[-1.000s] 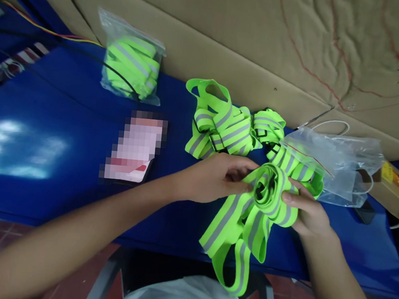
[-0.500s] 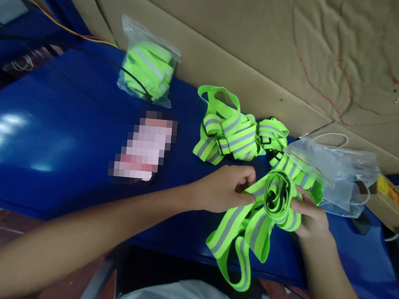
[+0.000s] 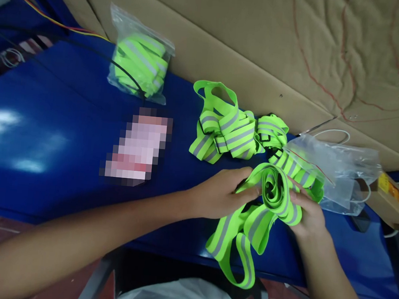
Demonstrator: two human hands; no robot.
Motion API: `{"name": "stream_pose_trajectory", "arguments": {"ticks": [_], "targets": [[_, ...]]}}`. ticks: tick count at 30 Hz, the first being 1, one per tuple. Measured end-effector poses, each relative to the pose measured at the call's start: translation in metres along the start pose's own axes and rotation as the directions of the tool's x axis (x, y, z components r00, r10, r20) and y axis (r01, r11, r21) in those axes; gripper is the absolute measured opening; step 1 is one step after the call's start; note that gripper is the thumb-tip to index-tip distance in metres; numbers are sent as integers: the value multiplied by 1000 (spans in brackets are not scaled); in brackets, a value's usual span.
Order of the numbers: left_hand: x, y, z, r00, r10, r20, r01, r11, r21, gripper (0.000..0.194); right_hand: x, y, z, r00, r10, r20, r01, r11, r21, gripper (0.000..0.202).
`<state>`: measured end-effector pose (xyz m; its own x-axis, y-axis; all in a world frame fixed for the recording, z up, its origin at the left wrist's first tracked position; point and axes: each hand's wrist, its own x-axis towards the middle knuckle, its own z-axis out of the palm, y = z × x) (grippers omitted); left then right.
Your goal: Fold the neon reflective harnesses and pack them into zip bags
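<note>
Between my hands is a neon-green reflective strap (image 3: pixel 275 193) with a grey stripe, partly wound into a coil whose spiral end faces up. My left hand (image 3: pixel 228 194) pinches the strap at the coil's left side, thumb on top. Around the coil's right side my right hand (image 3: pixel 307 212) is closed, its fingers partly hidden behind the strap. Loose loops of the same strap hang below, over the table's front edge. Just behind lie bundled green straps (image 3: pixel 237 134) with black buckles, a smaller roll (image 3: pixel 273 130) and another striped bundle (image 3: pixel 297 169).
A clear zip bag (image 3: pixel 140 60) of green straps leans on the cardboard wall (image 3: pixel 209 34). A pixelated flat object (image 3: pixel 137 146) lies on the blue table (image 3: pixel 62 156). At right are empty-looking plastic bags (image 3: pixel 344 171) and a cardboard box (image 3: pixel 390 199). A black cable crosses the left side.
My left hand has closed in on the coil, bringing the strap's left stretch up against it. The coil has tilted slightly. The view has shifted a little.
</note>
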<state>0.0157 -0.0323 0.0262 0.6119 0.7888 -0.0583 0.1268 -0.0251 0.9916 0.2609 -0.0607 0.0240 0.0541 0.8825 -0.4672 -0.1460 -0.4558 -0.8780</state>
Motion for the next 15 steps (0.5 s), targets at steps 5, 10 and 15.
{"name": "stream_pose_trajectory", "arguments": {"ticks": [5, 10, 15], "targets": [[-4, 4, 0, 999, 18, 41, -19, 999, 30, 14, -8, -8, 14, 976, -60, 207, 64, 998, -10, 71], [-7, 0, 7, 999, -32, 35, 26, 985, 168, 11, -6, 2, 20, 964, -111, 243, 129, 990, -61, 72], [-9, -3, 12, 994, -99, 45, 97, 993, 61, 19, -4, 9, 16, 962, -146, 232, 168, 983, -79, 62]]}}
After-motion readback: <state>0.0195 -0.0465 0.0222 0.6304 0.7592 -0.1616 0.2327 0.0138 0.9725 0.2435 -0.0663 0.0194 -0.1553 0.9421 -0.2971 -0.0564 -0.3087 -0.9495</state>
